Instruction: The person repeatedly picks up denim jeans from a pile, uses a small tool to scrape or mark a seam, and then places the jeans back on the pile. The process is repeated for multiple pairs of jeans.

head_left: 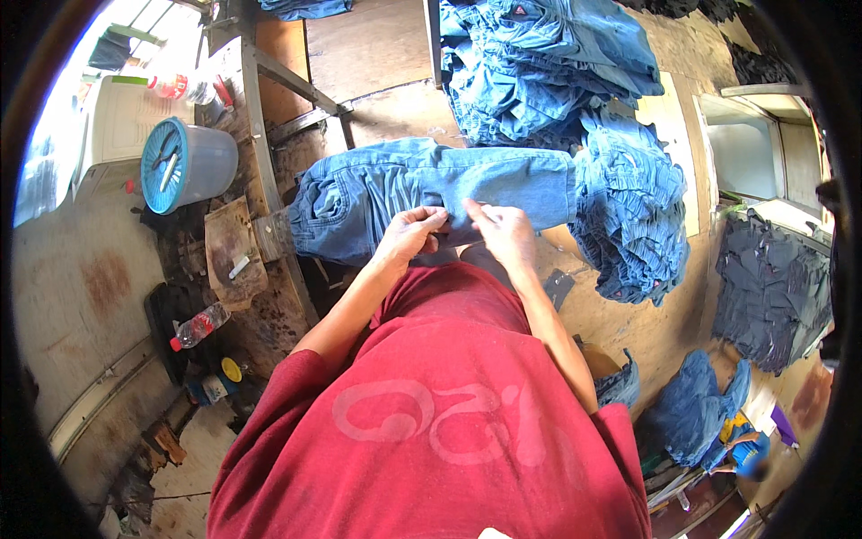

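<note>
Jeans [509,176] lie sideways, faded blue, creased at left, perhaps elastic-waisted.

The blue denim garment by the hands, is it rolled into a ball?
No, the blue denim garment lies stretched out from left to right.

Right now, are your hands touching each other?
Apart. The head view shows blue denim in the gap between the left hand and right hand.

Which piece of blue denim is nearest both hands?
The denim garment stretched out crosswise, right by the left hand and right hand. The far stack and side stack are bunched and lie farther away.
</note>
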Demonstrator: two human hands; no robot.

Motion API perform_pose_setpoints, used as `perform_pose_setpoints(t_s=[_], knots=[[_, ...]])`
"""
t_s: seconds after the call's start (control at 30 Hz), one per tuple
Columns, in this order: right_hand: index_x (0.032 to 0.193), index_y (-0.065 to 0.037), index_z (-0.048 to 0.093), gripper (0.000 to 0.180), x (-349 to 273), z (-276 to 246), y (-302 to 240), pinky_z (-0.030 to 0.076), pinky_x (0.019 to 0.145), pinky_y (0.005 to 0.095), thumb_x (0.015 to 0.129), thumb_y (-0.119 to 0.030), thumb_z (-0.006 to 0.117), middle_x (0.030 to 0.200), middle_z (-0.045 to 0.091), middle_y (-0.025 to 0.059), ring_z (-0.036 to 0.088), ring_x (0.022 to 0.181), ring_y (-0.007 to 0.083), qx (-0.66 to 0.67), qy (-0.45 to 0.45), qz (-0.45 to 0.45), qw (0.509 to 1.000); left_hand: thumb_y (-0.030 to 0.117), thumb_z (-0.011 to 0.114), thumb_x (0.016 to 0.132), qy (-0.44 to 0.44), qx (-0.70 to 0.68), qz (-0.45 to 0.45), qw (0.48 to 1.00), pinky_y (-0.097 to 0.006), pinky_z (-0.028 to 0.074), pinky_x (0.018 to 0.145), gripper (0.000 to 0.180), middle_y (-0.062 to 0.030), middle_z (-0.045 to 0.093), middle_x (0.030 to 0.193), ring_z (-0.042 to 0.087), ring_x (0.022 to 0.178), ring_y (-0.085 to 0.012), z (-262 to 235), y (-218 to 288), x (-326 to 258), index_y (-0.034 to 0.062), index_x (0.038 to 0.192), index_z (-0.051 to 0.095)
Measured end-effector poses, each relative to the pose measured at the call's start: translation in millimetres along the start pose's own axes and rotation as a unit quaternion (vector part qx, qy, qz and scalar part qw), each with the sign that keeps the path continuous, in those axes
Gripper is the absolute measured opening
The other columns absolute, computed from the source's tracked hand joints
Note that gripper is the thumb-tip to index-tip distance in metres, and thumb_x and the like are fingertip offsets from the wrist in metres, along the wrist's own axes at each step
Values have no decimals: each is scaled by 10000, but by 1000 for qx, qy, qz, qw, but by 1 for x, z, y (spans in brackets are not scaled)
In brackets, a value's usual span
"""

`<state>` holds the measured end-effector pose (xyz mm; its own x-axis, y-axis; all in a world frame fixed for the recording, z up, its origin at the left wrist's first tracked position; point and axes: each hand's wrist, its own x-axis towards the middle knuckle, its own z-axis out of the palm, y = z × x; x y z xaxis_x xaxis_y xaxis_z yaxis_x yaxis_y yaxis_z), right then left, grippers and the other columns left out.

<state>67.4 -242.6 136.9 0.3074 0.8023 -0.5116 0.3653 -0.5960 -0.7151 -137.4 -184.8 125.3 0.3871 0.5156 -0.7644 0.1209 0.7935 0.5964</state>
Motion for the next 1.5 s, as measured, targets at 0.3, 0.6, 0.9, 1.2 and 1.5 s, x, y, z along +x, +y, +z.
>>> perform_pose_setpoints(t_s=[0.3,0.6,0.9,1.2,1.5], knots=[[885,36,719,428,15,35,25,518,650,419,1035,-364,701,733,698,149,661,656,240,96,17,-92,991,283,681,1082,-58,-10,25,998,-217,374,506,196,-66,768,941,470,532,-45,-5,-13,13,88,1090,669],[722,-121,597,427,11,30,29,329,507,294,1055,-361,713,626,483,-92,419,562,30,194,-15,-21,981,256,604,1124,-153,-166,-33,974,-214,396,513,118,-100,772,1065,424,503,-25,-23,-19,5,139,1105,596],[724,-142,540,459,13,22,45,338,510,297,1067,-410,687,625,458,-76,427,549,54,184,-18,4,983,335,646,1091,-110,24,23,993,-204,390,532,270,-144,787,1124,440,547,-11,-11,-1,-6,77,1172,642],[836,-38,636,361,-2,6,18,407,564,291,1045,-319,726,659,546,-43,499,606,65,80,38,-78,993,249,766,1012,-45,91,33,994,-227,422,550,285,6,736,935,536,581,-51,13,1,1,36,1200,741],[1031,-12,769,222,-36,0,-6,575,689,371,995,-228,729,870,778,170,768,758,242,55,10,-87,995,215,778,998,-32,28,1,999,-205,408,519,200,3,760,914,509,556,-32,14,-4,-3,48,1106,763]])
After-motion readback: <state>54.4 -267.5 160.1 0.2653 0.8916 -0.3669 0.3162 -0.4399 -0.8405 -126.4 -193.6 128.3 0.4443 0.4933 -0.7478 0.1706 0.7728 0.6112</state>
